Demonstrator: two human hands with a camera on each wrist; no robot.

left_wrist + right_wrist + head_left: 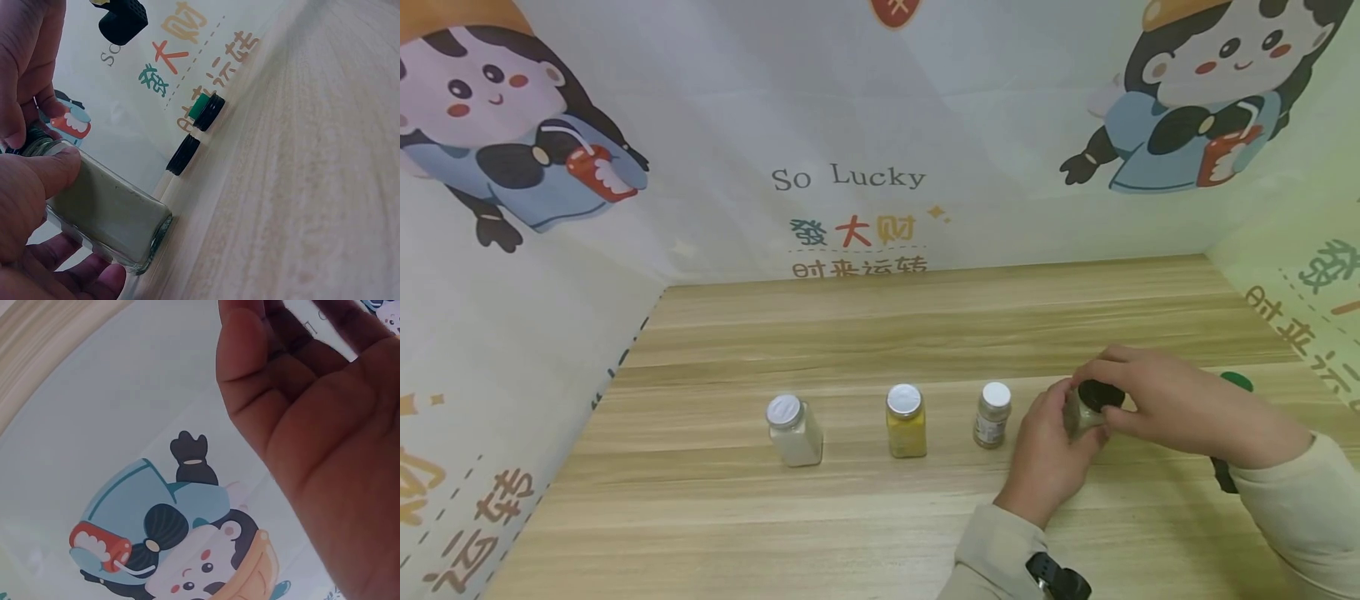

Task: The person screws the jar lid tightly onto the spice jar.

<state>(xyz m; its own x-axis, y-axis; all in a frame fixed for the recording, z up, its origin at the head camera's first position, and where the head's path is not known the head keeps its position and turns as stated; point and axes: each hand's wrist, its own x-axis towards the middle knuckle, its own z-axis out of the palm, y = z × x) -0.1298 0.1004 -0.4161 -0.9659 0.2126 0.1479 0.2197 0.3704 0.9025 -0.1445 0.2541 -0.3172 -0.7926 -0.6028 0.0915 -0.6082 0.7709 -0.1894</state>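
Observation:
My left hand (pixel 1049 454) grips a square glass jar (pixel 109 203) of pale contents, thumb on one side and fingers on the other. In the left wrist view the jar is tilted, its base close to the wooden tabletop. My right hand (pixel 1187 404) reaches over from the right and pinches the black lid (pixel 1102 394) on the jar's top. Whether the lid is loose or screwed on I cannot tell. Only the palm and curled fingers (pixel 244 350) show in the right wrist view; jar and lid are out of sight there.
Left of my hands stand a small white-capped bottle (pixel 992 417), a yellow-filled jar (pixel 907 423) and a white-filled jar (pixel 796 432). A green cap (pixel 1236 381) lies behind my right forearm. Two black lids (pixel 184 155) rest on the table (pixel 715 533). Printed cloth walls (pixel 722 125) surround it.

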